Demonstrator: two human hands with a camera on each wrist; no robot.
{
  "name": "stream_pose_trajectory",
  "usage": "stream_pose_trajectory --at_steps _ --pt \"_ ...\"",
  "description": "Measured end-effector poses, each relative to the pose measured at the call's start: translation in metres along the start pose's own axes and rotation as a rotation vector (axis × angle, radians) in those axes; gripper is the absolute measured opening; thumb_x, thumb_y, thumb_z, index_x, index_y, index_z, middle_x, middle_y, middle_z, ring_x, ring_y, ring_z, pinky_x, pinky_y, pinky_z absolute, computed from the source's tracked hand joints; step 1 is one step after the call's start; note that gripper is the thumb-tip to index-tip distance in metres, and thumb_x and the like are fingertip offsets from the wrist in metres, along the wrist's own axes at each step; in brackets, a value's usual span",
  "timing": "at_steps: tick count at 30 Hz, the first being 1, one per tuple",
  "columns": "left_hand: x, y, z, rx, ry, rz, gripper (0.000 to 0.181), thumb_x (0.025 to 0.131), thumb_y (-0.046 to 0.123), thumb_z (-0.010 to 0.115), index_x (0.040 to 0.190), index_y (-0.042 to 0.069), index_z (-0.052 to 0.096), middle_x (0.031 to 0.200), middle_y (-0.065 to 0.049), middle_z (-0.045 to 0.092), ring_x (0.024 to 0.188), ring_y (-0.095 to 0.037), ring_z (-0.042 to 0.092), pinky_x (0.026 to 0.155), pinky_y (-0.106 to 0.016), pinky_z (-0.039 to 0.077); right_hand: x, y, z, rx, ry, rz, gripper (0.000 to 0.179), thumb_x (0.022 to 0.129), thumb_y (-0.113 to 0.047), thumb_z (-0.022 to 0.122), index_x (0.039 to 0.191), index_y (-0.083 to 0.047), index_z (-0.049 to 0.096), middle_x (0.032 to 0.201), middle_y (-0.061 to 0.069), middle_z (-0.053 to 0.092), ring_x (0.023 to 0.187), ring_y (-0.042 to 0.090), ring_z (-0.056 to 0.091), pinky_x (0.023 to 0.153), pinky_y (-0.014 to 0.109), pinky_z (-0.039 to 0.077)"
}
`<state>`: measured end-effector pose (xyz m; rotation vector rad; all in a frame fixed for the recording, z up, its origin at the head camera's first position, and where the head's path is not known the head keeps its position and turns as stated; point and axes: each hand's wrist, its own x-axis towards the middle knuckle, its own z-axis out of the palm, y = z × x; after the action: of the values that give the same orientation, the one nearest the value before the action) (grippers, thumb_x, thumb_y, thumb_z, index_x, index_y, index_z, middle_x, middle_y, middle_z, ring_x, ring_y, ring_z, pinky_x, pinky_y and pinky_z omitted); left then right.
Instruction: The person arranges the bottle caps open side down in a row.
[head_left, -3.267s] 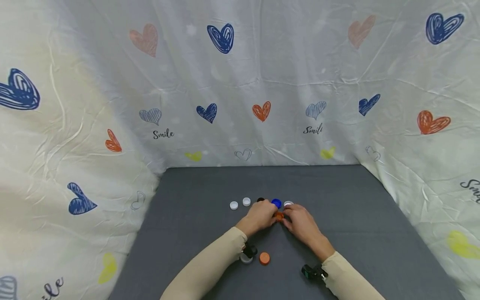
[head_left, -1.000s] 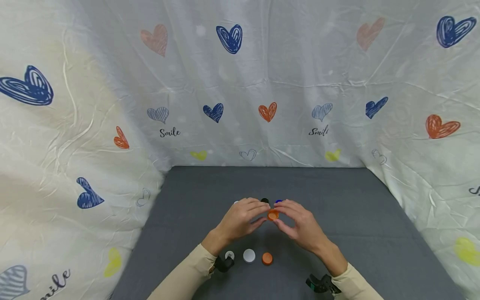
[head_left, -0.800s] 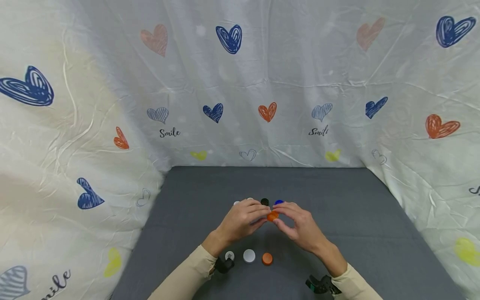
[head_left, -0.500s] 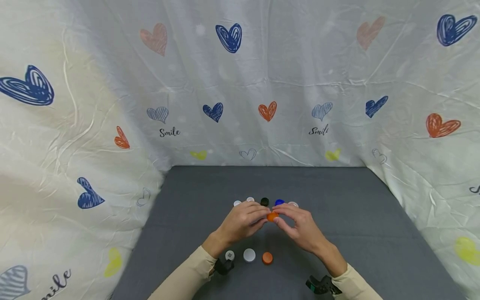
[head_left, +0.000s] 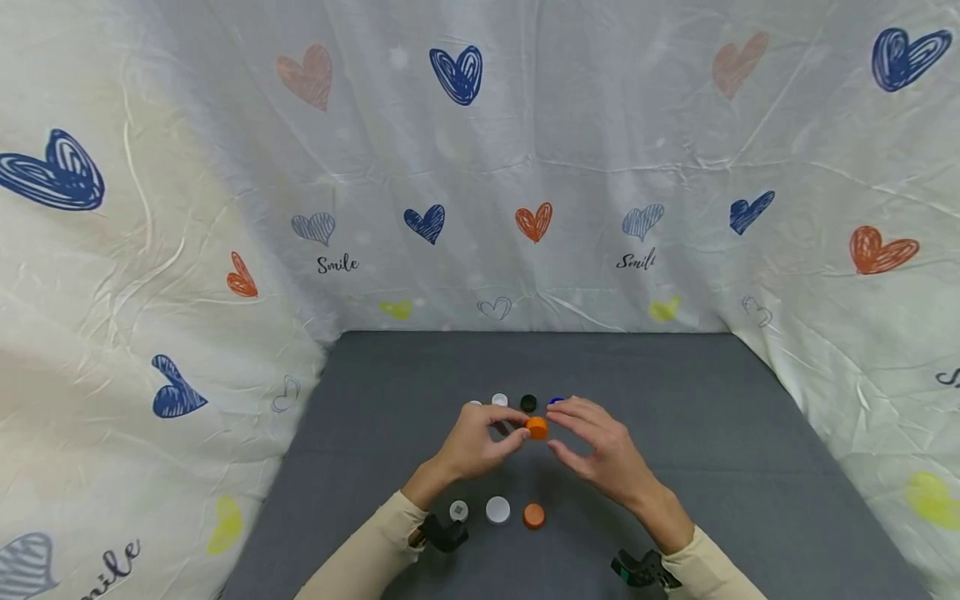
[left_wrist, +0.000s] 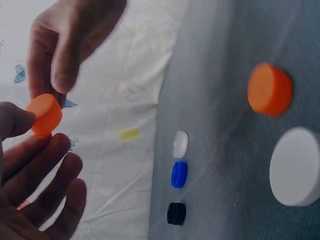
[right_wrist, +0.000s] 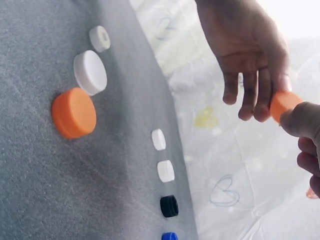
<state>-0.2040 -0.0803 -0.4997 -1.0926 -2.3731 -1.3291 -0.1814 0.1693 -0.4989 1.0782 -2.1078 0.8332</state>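
An orange bottle cap [head_left: 537, 428] is pinched between the thumb and fingers of my left hand [head_left: 474, 446], its closed top showing in the head view. My right hand [head_left: 600, 446] stands around its right side, thumb and fingers spread a little apart from it. From the left wrist view, the left thumb presses on the held cap [left_wrist: 45, 115], with the other left fingers loosely spread below. Beyond the hands lie a white cap [head_left: 499, 401], a black cap [head_left: 528, 403] and a blue cap [head_left: 556, 402], the blue one partly covered by right fingers.
Closer to me on the grey cloth are a second orange cap [head_left: 534, 516], a larger white cap [head_left: 498, 510] and a small white cap [head_left: 459, 511]. A pale cap [left_wrist: 180, 144] ends the far row, hidden in the head view. A heart-print curtain surrounds the table.
The orange cap has come up from the far row and turned from its hollow side to its closed top. My right fingers have moved off it, while the left ones keep hold.
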Motion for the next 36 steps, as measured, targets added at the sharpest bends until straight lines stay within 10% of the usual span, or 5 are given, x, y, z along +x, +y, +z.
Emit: stream_pose_trajectory --at_steps 6,14,29,36 --pt "-0.0011 0.0021 -0.0042 -0.134 -0.094 -0.168 0.018 0.095 0.030 0.069 0.103 0.017 0.078 0.093 0.006 0.076 0.078 -0.004 0.068 0.070 -0.025 0.058 0.0028 -0.0022 0.0041 0.006 0.004 -0.097 0.052 0.072 -0.008 0.088 0.121 -0.003 0.071 0.122 0.010 0.070 0.116 0.032 0.063 0.114 0.033 0.039" --pt "-0.0019 0.0013 -0.0047 -0.139 -0.169 -0.215 0.021 0.096 0.035 0.068 0.106 0.019 0.078 0.094 0.008 0.075 0.080 -0.006 0.068 0.072 -0.027 0.058 -0.0007 -0.0031 0.0084 -0.028 -0.009 -0.105 0.037 0.085 -0.020 0.081 0.118 -0.004 0.072 0.120 0.009 0.070 0.114 0.031 0.065 0.112 0.033 0.041" --pt "-0.0002 -0.0005 -0.0073 0.261 -0.056 0.199 0.035 0.085 0.023 0.082 0.118 0.014 0.073 0.110 0.003 0.075 0.095 -0.005 0.067 0.085 -0.023 0.055 -0.0061 -0.0017 0.0081 -0.001 -0.019 0.023 0.044 0.075 -0.013 0.087 0.117 -0.009 0.073 0.121 0.006 0.071 0.115 0.025 0.065 0.115 0.031 0.038" --pt "-0.0001 0.0047 -0.0041 0.302 -0.076 0.219 0.033 0.084 0.023 0.083 0.115 0.014 0.074 0.110 0.005 0.075 0.102 -0.007 0.068 0.091 -0.021 0.054 -0.0063 -0.0051 0.0081 -0.002 -0.049 0.070 0.043 0.076 -0.014 0.087 0.117 -0.010 0.073 0.120 0.005 0.071 0.116 0.025 0.064 0.111 0.032 0.043"
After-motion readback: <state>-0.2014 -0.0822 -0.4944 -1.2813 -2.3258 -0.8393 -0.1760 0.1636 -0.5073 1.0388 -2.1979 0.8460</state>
